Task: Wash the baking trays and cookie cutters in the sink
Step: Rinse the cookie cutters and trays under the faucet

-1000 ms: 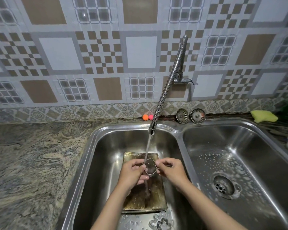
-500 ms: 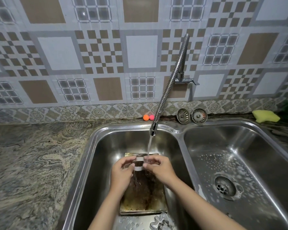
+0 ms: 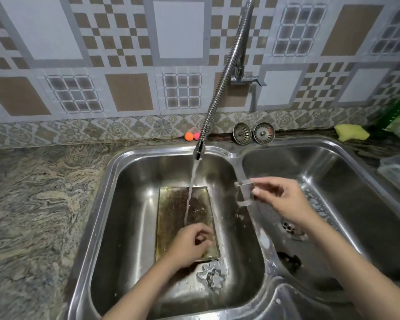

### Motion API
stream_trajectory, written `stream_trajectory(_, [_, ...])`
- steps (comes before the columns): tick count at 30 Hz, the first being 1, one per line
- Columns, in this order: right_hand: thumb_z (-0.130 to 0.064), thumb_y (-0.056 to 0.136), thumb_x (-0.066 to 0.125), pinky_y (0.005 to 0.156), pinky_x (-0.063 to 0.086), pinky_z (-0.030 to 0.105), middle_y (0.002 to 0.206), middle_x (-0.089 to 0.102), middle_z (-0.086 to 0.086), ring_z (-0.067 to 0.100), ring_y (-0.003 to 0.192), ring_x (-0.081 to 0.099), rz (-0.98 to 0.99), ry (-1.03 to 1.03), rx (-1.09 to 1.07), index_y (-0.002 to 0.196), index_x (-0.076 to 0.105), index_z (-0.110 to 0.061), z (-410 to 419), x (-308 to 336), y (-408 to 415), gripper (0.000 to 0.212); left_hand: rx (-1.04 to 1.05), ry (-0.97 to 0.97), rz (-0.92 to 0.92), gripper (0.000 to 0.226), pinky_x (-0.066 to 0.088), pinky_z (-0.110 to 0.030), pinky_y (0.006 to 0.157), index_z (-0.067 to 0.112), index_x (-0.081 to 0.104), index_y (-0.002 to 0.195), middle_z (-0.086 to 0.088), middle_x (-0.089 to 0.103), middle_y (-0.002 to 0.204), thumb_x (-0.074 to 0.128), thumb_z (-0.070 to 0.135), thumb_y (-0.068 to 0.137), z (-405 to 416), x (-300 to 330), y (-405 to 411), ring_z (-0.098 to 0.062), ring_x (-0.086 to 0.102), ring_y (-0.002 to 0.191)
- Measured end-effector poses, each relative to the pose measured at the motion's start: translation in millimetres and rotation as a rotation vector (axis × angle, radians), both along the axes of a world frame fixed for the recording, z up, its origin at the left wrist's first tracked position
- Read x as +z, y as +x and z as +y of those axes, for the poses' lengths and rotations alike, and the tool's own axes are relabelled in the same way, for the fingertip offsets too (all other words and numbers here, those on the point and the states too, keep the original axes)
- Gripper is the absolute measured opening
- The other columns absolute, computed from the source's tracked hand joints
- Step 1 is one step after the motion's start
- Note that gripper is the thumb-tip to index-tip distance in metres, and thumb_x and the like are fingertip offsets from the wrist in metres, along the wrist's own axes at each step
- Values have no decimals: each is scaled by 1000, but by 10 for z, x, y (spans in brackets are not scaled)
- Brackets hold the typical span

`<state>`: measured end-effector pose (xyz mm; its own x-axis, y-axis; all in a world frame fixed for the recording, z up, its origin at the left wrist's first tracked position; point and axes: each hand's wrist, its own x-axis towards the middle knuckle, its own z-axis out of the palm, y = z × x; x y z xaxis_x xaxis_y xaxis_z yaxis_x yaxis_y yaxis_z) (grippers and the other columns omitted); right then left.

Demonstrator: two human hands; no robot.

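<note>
A stained baking tray (image 3: 173, 211) lies flat on the bottom of the left sink basin (image 3: 129, 204), with water from the tap (image 3: 219, 88) running onto it. My right hand (image 3: 284, 199) pinches a metal cookie cutter (image 3: 245, 192) above the divider between the basins. My left hand (image 3: 189, 245) hovers low over the tray's near end, fingers loosely curled and holding nothing. More metal cookie cutters (image 3: 211, 273) lie in a small pile on the basin floor just in front of the tray.
The right basin (image 3: 356, 204) is flecked with soap foam around its drain (image 3: 290, 227). Two sink strainers (image 3: 252, 132) lean against the wall behind the sink. A yellow sponge (image 3: 350, 132) and a clear container (image 3: 397, 172) sit at the right. Granite counter (image 3: 32, 204) spreads left.
Both hands held the cutter under the stream before. Now my right hand has carried it right, over the divider, and my left hand has let go and dropped toward the tray.
</note>
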<state>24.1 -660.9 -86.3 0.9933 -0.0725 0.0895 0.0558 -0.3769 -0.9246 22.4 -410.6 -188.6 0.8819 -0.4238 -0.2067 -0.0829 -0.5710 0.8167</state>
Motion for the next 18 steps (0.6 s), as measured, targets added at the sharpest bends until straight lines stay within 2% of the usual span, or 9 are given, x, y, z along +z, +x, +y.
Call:
stream_trajectory(3, [-2,80,73,63,50,10,79,73,-8,-3,65,64,159,-179,-95,95,72,-18,-488,-254,-249,22,-447,333,-161,47,42,-25,98,22,56,124,1,57,123,69,25,79,-147,-271,-120,-14,51,114])
stream_trajectory(6, [-3,79,73,60,44,10,75,70,-3,3,64,62,376,-424,-102,83,76,-11,-799,-610,-432,9,-726,649,-398,59,35,-39,97,17,51,128,-6,46,127,71,33,74,-246,-330,-100,-25,41,117])
stream_trajectory(8, [-2,77,71,56,40,13,58,63,-11,-2,56,55,552,-563,-37,64,72,-15,-883,-871,-511,19,-842,721,-575,64,28,-45,101,19,52,128,-6,42,135,72,40,71,-280,-355,-48,-27,37,121])
stream_trajectory(10, [-7,72,64,58,41,24,55,62,-4,8,57,55,713,-666,52,53,60,-13,-872,-1073,-558,21,-940,748,-636,66,25,-52,104,21,53,128,-6,40,140,73,42,69,-318,-392,-29,-28,34,124])
stream_trajectory(12, [-7,72,56,52,41,22,54,63,-1,5,49,53,814,-734,121,67,67,-4,-813,-1158,-580,13,-1008,775,-599,57,23,-54,105,19,53,128,-8,43,137,69,28,75,-372,-404,-52,-29,35,124])
stream_trajectory(14, [-6,79,54,37,33,13,47,57,-3,0,32,46,880,-790,161,85,72,-1,-744,-1163,-573,19,-1044,789,-581,47,21,-58,106,16,53,125,-8,52,126,61,14,80,-418,-416,-90,-28,37,121])
stream_trajectory(15, [-7,81,55,34,31,13,53,59,1,1,30,44,903,-817,182,90,71,-2,-704,-1134,-563,20,-1053,794,-573,43,19,-60,107,15,54,123,-8,56,119,58,10,81,-427,-414,-102,-28,38,119])
stream_trajectory(16, [-10,82,55,33,30,13,64,63,7,3,32,45,926,-836,188,94,70,-1,-668,-1099,-544,21,-1052,796,-555,39,17,-61,108,14,54,121,-8,58,114,56,8,83,-420,-435,-106,-27,39,118])
stream_trajectory(18, [-13,82,60,35,32,12,77,65,11,10,52,57,939,-850,145,97,70,-3,-648,-1028,-505,21,-1002,747,-521,36,18,-59,107,16,56,115,-5,60,107,57,9,80,-395,-468,-108,-25,41,116])
